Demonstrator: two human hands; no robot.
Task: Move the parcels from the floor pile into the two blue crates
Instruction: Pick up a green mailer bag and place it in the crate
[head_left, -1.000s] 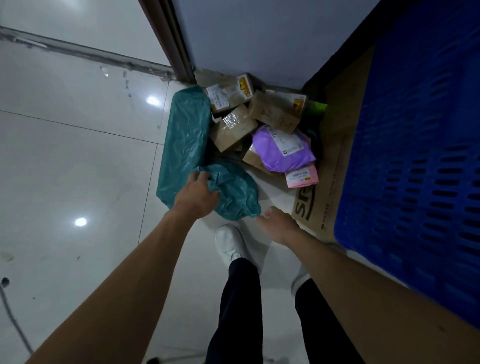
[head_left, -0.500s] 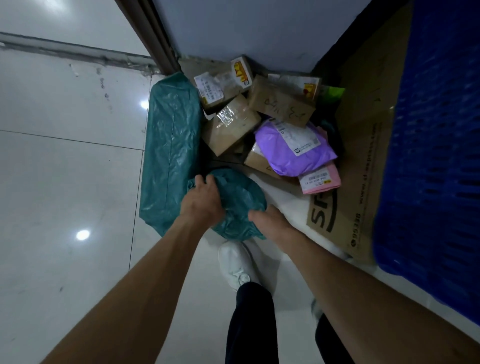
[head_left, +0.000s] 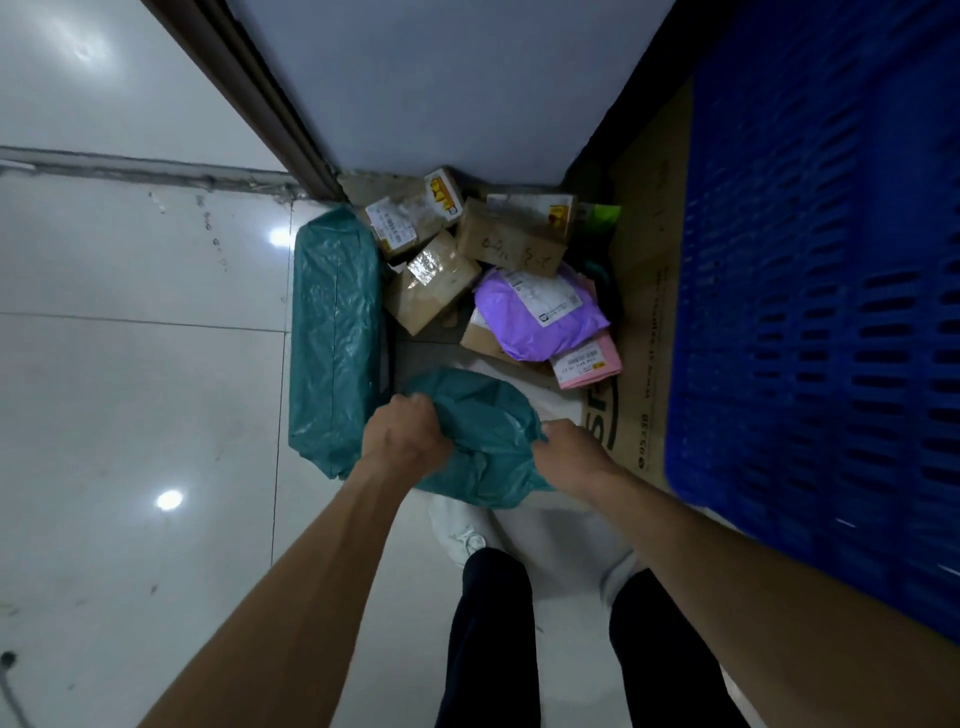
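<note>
Teal plastic wrapped the small parcel (head_left: 480, 436) that both hands held just above the white shoe (head_left: 460, 530): the left hand (head_left: 402, 441) clenched its near-left edge, the right hand (head_left: 569, 457) gripped its right edge. Beside it lay a long teal parcel (head_left: 335, 338); beyond, the purple parcel (head_left: 535, 317) topped the pile, and the blue crate (head_left: 821, 312) stood at right.

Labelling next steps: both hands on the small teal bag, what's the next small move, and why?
Probably lift the small teal bag clear and swing it right toward the blue crate: left hand and right hand both grip its near edge, and the crate stands right of the pile.
</note>
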